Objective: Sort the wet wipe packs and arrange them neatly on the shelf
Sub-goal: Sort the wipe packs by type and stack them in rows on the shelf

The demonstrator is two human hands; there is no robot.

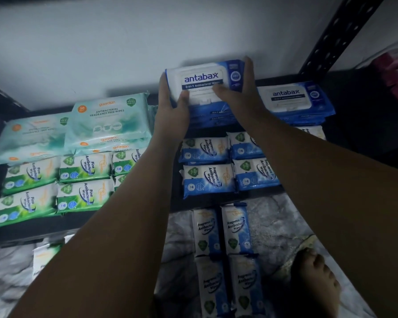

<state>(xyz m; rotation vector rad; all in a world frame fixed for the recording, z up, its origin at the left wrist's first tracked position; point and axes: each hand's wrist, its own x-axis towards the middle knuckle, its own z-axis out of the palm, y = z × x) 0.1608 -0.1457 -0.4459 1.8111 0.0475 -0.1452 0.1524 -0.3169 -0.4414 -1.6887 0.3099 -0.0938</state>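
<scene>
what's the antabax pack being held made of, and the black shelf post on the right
The blue-and-white antabax wipe pack looks like soft printed plastic film, slightly glossy, with a stiffer white flip lid on top. The black perforated shelf post seems to be painted metal, matte, judging by its punched holes and straight edges.

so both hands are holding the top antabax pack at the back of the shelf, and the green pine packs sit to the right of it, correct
Not quite. In the head view the left hand and right hand do grip the top antabax pack at the back of the shelf, but the green pine packs sit to its left, not its right.
</scene>
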